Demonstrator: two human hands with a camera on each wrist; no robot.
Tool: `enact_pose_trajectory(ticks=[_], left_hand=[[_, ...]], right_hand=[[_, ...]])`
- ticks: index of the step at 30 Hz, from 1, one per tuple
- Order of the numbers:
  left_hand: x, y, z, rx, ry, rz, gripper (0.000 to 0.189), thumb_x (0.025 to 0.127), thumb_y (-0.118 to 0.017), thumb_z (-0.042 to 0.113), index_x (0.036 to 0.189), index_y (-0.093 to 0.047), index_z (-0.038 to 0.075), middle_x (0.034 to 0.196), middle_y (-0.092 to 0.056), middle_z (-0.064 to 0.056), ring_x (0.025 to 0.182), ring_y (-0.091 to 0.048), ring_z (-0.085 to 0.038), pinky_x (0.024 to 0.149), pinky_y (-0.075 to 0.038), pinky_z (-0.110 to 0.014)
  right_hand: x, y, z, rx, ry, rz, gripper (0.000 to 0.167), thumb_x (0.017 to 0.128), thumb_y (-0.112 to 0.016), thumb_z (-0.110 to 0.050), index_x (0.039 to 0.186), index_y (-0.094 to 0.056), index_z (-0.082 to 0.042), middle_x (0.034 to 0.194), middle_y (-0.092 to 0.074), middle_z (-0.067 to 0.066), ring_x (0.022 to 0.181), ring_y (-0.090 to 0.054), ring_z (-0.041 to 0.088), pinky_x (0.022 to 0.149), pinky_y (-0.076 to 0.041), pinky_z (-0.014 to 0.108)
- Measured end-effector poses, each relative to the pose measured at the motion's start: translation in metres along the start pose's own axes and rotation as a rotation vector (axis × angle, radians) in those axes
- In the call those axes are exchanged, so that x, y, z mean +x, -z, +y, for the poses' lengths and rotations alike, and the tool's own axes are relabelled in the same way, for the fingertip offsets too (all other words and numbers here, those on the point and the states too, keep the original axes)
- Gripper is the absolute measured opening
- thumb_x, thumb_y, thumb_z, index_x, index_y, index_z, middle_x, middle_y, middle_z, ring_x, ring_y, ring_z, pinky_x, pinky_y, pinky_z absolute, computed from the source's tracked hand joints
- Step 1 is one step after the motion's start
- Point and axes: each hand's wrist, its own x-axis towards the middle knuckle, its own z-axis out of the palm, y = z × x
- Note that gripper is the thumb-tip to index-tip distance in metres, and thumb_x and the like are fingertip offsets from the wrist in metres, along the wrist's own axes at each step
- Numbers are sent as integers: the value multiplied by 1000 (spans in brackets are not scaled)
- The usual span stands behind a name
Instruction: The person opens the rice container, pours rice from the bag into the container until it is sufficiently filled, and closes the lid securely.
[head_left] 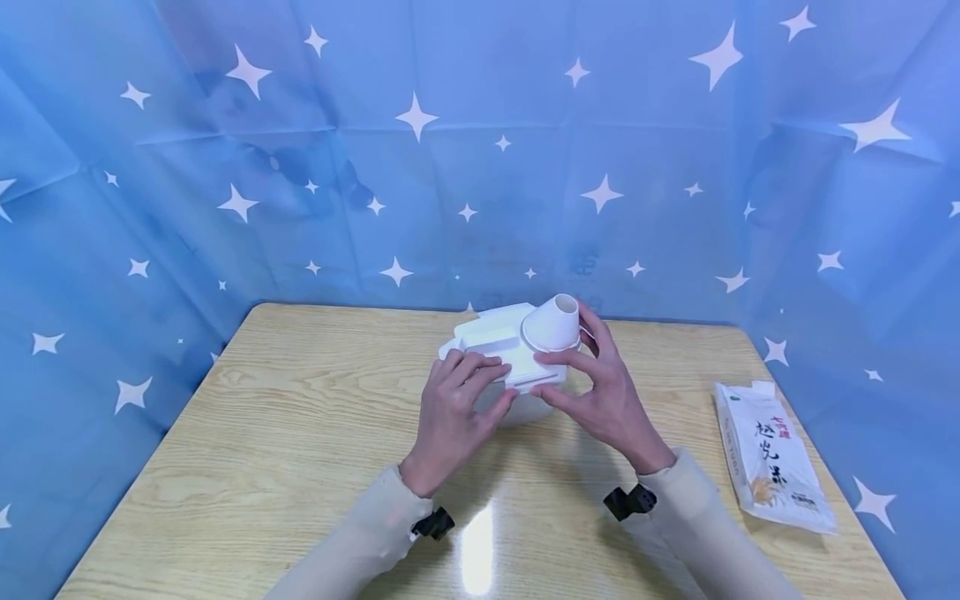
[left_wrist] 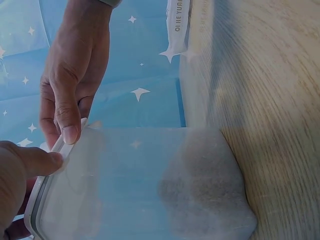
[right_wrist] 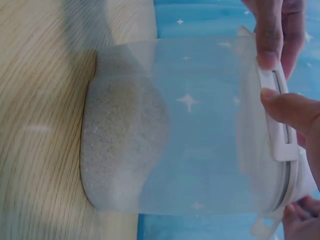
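A translucent rice container (right_wrist: 200, 125) stands on the table, with rice (right_wrist: 120, 115) heaped in its lower part. On top is its white lid (head_left: 487, 337), which bears a white cone-shaped cup (head_left: 551, 327). My left hand (head_left: 456, 408) pinches the lid's near edge, thumb below and fingers above. To its right, my right hand (head_left: 603, 396) pinches the same edge, with the index finger over the lid by the cup. Both thumbs press the front clip (right_wrist: 282, 150), seen in the right wrist view. A side clip (right_wrist: 262, 228) sticks out from the lid.
A white printed rice bag (head_left: 772, 458) lies at the table's right edge. The wood-grain table (head_left: 262, 433) meets a blue star-patterned curtain (head_left: 480, 167) at the back and sides.
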Motion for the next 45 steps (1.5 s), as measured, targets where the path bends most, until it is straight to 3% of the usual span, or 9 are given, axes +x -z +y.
enact_pose_trajectory(ticks=[16,24,34,40,45], left_hand=[[1,0,-1,7,-27,5,25,80,-89,22,101,-80,13,100,-74,3,89,-60,-15,67,-42,-26],[-1,-1,0,14,-24,9,25,80,-89,21,101,-80,13,99,-74,3,89,-61,-15,67,-41,-25],[3,0,-5,-18,-50,18,25,78,-90,16,100,-80,11,98,-75,2,92,-63,-16,68,-46,-27],[2,-2,-5,-20,-39,32,25,77,-91,17,99,-81,12,99,-76,2,91,-63,-16,69,-47,-27],[-2,-3,-4,-13,-16,36,26,78,-91,19,101,-81,13,101,-77,2,92,-62,-16,69,-48,-28]], right_hand=[[0,-1,2,-10,0,23,38,72,-94,-15,106,-82,-25,167,-30,5,150,-34,30,116,-42,53],[-1,-4,7,-18,28,50,38,70,-95,-12,104,-82,-25,166,-32,7,147,-37,31,114,-42,46],[-1,-10,4,-54,36,117,37,68,-96,-12,101,-83,-24,163,-37,12,145,-40,36,111,-46,50],[-2,-9,6,-43,5,104,37,69,-96,-15,103,-83,-24,164,-35,6,147,-38,28,115,-44,45],[-2,-9,6,-46,13,94,37,69,-96,-16,103,-82,-25,164,-35,8,146,-39,31,114,-44,47]])
